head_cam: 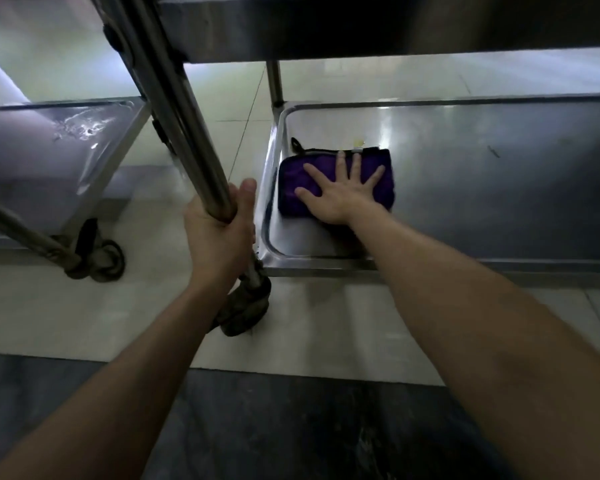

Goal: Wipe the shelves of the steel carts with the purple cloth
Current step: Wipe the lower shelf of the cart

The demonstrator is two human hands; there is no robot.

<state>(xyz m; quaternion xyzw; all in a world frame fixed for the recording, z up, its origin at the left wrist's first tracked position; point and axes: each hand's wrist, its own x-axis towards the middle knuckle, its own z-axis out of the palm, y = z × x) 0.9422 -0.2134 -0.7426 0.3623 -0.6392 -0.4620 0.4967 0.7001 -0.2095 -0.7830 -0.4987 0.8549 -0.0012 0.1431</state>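
Note:
The folded purple cloth [293, 178] lies at the left end of the lowest steel shelf [482, 188] of the cart in front of me. My right hand [340, 194] presses flat on the cloth with fingers spread. My left hand [219, 233] grips the cart's steel corner post [174, 109] just above the caster. A higher shelf [326, 26] of the same cart hangs over the top of the view.
A second steel cart's low shelf [49, 161] stands to the left, with its black caster [101, 254] on the pale tiled floor [326, 323]. Another caster [246, 310] sits under the gripped post. A dark floor strip runs along the bottom.

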